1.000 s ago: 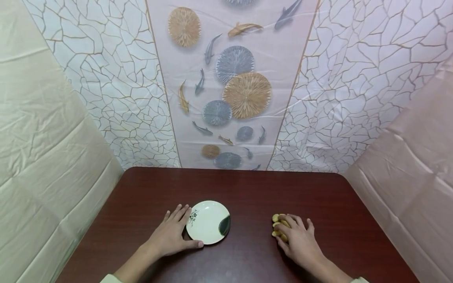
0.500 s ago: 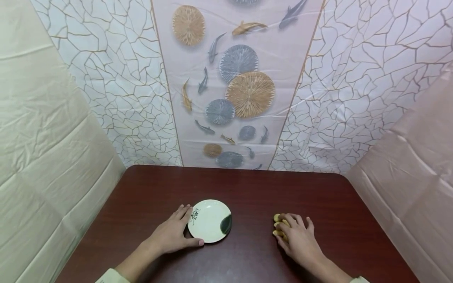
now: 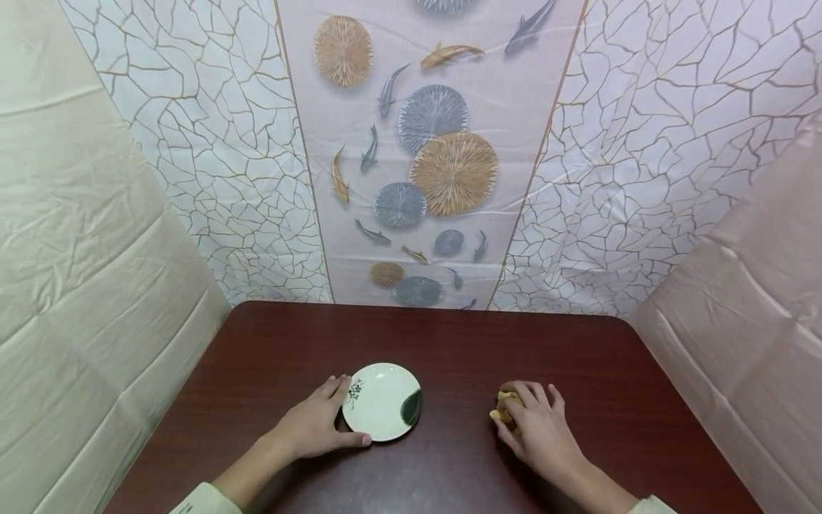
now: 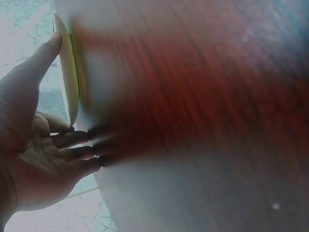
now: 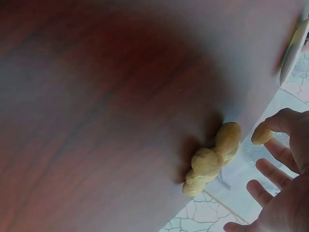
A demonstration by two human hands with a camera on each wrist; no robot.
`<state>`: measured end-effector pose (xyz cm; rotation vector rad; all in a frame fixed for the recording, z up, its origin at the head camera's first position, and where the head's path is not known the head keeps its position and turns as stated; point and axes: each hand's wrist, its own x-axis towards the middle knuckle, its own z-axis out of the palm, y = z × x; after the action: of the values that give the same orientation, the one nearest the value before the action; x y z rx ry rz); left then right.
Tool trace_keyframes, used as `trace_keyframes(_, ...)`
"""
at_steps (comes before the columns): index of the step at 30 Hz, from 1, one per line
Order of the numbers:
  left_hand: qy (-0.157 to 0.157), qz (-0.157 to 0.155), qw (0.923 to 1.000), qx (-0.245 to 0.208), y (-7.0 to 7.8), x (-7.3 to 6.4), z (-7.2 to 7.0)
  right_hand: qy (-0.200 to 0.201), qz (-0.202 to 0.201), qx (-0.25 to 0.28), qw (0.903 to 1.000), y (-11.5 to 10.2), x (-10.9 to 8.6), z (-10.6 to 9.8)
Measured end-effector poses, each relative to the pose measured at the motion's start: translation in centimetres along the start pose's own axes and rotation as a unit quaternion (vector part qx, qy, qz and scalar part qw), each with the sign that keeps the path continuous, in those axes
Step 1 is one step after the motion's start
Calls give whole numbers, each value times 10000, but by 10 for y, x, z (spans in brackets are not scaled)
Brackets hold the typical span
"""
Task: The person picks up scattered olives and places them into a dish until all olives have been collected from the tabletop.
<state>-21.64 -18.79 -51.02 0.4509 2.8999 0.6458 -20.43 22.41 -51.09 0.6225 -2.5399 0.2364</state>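
Note:
A round white plate (image 3: 380, 401), with a dark green patch and a small plant print, lies flat left of centre on the table. My left hand (image 3: 311, 425) is at its left side, thumb and index finger touching the rim; in the left wrist view the other fingers stretch out straight. On the right, my right hand (image 3: 546, 434) reaches over several small yellow-brown oval pieces (image 5: 205, 162), whose exact kind is unclear. Its thumb and index finger pinch one such oval piece (image 5: 262, 133), apart from the cluster in the right wrist view. Spread fingers partly cover the cluster in the head view.
Everything stands on a dark red-brown wooden table (image 3: 437, 471) with rounded far corners. Behind it hangs a patterned cloth (image 3: 449, 235) with fish and round motifs. Plain beige cloth (image 3: 83, 285) walls off the left side, and similar cloth (image 3: 738, 321) the right.
My right hand has shifted slightly, and its thumb and index finger now pinch one oval piece. Fewer of the pieces show past its fingers. The left hand has stayed at the plate.

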Motion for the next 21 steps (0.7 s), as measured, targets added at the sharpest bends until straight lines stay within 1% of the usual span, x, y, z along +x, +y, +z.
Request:
trace_keyframes(11, -17, -17, 10000, -44, 0, 2, 2, -225, -71, -93, 9997, -7, 15, -5)
trace_keyframes(21, -72, -11, 10000, -19, -1, 3, 1, 22, -327, -12, 9995, -16, 25, -1)
